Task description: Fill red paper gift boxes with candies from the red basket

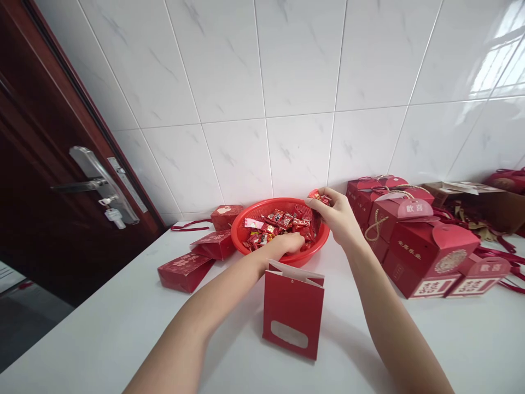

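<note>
A red plastic basket [237, 232] filled with wrapped candies [283, 219] stands near the wall. My left hand [292, 243] reaches down into it, fingers curled in among the candies; whatever they grip is hidden. Over the basket's right rim, my right hand [338, 210] is closed on red-wrapped candy [320, 196], pinched between thumb and fingers. In front of the basket, between my forearms, a red paper gift box [292, 303] stands upright with its top open and a pale window low on its front.
Red cartons [186, 271] lie left of the basket, beside a red ribbon [191, 226]. Several red gift boxes [430, 249] with rope handles crowd the right side. Behind them sits an open brown cardboard box [506, 205]. A dark door [49, 120] is at the left, a tiled wall behind.
</note>
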Demonstrator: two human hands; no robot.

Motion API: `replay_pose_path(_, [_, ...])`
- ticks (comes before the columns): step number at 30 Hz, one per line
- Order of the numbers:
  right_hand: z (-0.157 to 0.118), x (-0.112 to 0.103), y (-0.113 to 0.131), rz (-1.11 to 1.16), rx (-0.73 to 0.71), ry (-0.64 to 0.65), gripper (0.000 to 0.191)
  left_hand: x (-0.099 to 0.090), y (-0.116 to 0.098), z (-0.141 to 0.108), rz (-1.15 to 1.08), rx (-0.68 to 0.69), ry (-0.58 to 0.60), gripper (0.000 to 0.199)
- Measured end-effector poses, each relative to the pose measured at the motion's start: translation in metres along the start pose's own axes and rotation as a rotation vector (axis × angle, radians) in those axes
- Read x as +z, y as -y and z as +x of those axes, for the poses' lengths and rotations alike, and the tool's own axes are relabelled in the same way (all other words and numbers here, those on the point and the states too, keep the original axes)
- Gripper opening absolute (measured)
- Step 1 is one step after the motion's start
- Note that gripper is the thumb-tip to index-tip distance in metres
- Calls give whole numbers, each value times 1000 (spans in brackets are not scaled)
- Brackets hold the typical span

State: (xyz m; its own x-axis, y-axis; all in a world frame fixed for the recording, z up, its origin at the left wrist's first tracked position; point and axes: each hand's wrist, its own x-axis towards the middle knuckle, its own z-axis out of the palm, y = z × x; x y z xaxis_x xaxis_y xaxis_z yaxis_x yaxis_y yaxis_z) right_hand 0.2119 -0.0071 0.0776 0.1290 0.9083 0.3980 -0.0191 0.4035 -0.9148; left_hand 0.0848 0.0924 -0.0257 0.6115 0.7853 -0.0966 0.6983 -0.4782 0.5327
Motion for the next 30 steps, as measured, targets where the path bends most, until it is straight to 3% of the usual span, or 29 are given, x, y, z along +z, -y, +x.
replay_pose_path(3, [1,-2,0,-12,-10,-20,24,-11,-2,-5,32,-67,84,15])
replay_pose_path(5, [1,-4,1,-13,-12,-30,24,-21,-5,-11,2,-57,73,14])
replay_pose_path(14, [0,-16,8,-28,-1,4,31,-50,-4,-61,-380,93,-385,22])
replay_pose_path(19, [-3,-10,4,-127,58,171,25,-55,-18,-98,-696,177,-434,60])
replay_pose_path(21, [-5,-6,4,-165,50,237,21,-55,-26,-109,-742,208,-415,65])
replay_pose_path(25, [-13,2,6,-219,0,371,20,-51,-39,-121,-776,256,-397,60])
replay_pose_path(30, [-23,5,15,-258,-63,360,23,-49,-41,-134,-739,297,-474,44])
